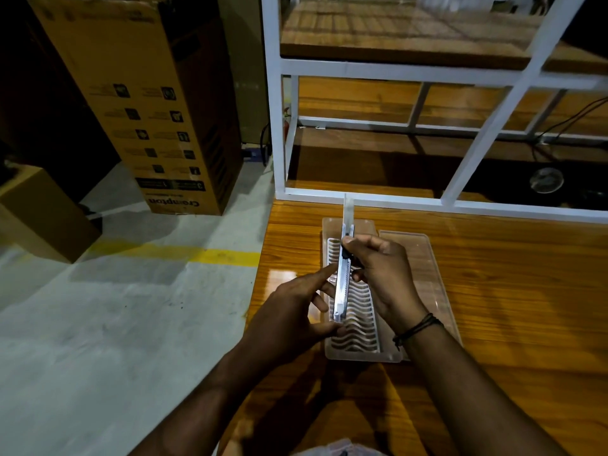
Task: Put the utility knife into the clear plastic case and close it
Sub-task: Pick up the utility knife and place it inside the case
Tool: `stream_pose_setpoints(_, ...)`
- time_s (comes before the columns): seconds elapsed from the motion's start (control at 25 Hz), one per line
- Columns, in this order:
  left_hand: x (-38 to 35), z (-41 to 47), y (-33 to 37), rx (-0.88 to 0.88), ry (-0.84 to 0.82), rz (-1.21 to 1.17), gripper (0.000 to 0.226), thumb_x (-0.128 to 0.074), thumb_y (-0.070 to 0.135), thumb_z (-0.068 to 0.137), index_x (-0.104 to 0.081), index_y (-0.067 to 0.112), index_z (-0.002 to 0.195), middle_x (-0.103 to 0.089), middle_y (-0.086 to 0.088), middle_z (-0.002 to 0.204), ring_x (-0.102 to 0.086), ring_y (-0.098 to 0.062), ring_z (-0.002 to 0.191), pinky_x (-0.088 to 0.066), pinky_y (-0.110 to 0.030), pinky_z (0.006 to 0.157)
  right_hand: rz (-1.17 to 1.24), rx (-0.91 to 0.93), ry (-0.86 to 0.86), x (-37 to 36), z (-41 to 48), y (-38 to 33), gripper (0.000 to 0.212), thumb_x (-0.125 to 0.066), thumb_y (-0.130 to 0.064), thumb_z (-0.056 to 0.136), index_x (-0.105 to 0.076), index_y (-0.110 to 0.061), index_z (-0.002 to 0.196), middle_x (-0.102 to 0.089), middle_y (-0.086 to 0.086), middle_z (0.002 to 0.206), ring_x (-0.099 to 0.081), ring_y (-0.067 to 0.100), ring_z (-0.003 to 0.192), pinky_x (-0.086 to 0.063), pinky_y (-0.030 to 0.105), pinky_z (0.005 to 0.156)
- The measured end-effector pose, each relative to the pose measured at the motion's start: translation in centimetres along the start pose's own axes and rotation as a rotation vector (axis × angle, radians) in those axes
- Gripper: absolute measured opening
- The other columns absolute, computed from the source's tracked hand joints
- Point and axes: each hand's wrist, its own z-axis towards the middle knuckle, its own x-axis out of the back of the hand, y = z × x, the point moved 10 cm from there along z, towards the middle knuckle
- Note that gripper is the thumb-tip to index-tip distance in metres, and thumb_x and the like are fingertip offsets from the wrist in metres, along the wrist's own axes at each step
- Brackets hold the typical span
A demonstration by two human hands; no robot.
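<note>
1. Both hands hold a slim, silver metal utility knife point(342, 284) above an open clear plastic case point(357, 324) whose tray is lined with a white wavy-ribbed insert; the right hand point(381, 274) is closed around the knife's upper body, while the left hand point(296, 311) pinches its lower end, forefinger laid along the side.

2. The blade point(348, 209) appears to stand extended past the far end of the handle, reaching beyond the case's far edge. If so, it would likely have to be drawn back first; otherwise the knife may not seat in the tray and the lid may not close.

3. An exposed edge so near the fingers carries a risk of a cut should either grip slip on the smooth metal.

4. The case's clear hinged lid point(424, 258) lies flat to the right of the tray. The light case could skid on the glossy top when pressed shut.

5. The surface point(510, 307) is varnished orange-brown wood, its left edge just beside the case.

6. Beyond it stands a white metal-framed shelf unit point(276, 110) with wooden boards. A tall brown cardboard box point(148, 103) stands on the grey concrete floor point(115, 307), which bears a yellow painted line point(210, 256).
</note>
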Motion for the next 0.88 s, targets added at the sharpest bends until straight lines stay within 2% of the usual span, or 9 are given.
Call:
stream_pose_setpoints(0.12, 0.0, 0.2, 0.0, -0.011, 0.001, -0.016, 0.102, -0.092, 0.034, 0.072, -0.035, 0.033, 0.157, -0.07, 0.01, 0.122, -0.065, -0.003, 0.087, -0.039, 0.0, 0.075, -0.005, 0.026, -0.013, 0.2, -0.3, -0.3, 0.018, -0.069, -0.019, 0.092, -0.076, -0.009, 0.106, -0.079, 0.013, 0.094, -0.071, 0.021, 0.076, -0.048, 0.025, 0.052)
stream_pose_setpoints(0.32, 0.1, 0.5, 0.4, -0.02, 0.019, -0.01, 0.098, -0.091, 0.033, 0.072, -0.038, 0.033, 0.155, -0.071, 0.009, 0.121, -0.065, -0.002, 0.086, -0.039, -0.003, 0.076, 0.016, 0.026, -0.048, 0.1, -1.2, 0.6, 0.013, -0.068, -0.015, 0.093, -0.078, -0.013, 0.101, -0.079, 0.006, 0.092, -0.073, 0.024, 0.084, -0.054, 0.034, 0.064)
stream_pose_setpoints(0.4, 0.1, 0.7, 0.5, -0.022, 0.022, -0.007, 0.097, -0.091, 0.032, 0.073, -0.039, 0.034, 0.155, -0.071, 0.01, 0.12, -0.064, -0.002, 0.086, -0.039, -0.002, 0.074, 0.022, 0.011, -0.051, 0.3, -1.6, 1.2, 0.012, -0.068, -0.012, 0.092, -0.078, -0.015, 0.1, -0.08, 0.004, 0.091, -0.075, 0.024, 0.086, -0.054, 0.034, 0.065)
stream_pose_setpoints(0.64, -0.2, 0.9, 0.5, -0.029, 0.011, 0.001, 0.093, -0.089, 0.034, 0.074, -0.042, 0.031, 0.154, -0.071, 0.01, 0.119, -0.064, -0.003, 0.086, -0.039, -0.001, 0.074, 0.055, 0.001, -0.107, 0.3, -2.6, 1.7, 0.023, -0.066, -0.006, 0.092, -0.075, -0.015, 0.111, -0.08, 0.005, 0.096, -0.076, 0.021, 0.083, -0.055, 0.029, 0.062)
stream_pose_setpoints(0.72, -0.3, 0.9, 0.6, -0.033, 0.014, 0.015, 0.094, -0.089, 0.035, 0.074, -0.041, 0.031, 0.155, -0.071, 0.011, 0.12, -0.064, -0.003, 0.087, -0.038, 0.001, 0.073, 0.043, 0.01, -0.117, 0.3, -2.8, 1.7, 0.026, -0.065, -0.005, 0.092, -0.075, -0.018, 0.112, -0.08, 0.006, 0.097, -0.076, 0.023, 0.085, -0.055, 0.033, 0.065)
stream_pose_setpoints(0.88, -0.3, 0.9, 0.6, -0.051, 0.015, 0.017, 0.096, -0.09, 0.035, 0.073, -0.04, 0.032, 0.155, -0.071, 0.011, 0.118, -0.064, -0.002, 0.086, -0.038, 0.002, 0.072, 0.062, 0.012, -0.149, 0.2, -3.1, 1.4, 0.033, -0.064, 0.001, 0.091, -0.073, -0.025, 0.109, -0.08, 0.006, 0.098, -0.078, 0.022, 0.085, -0.056, 0.028, 0.062)
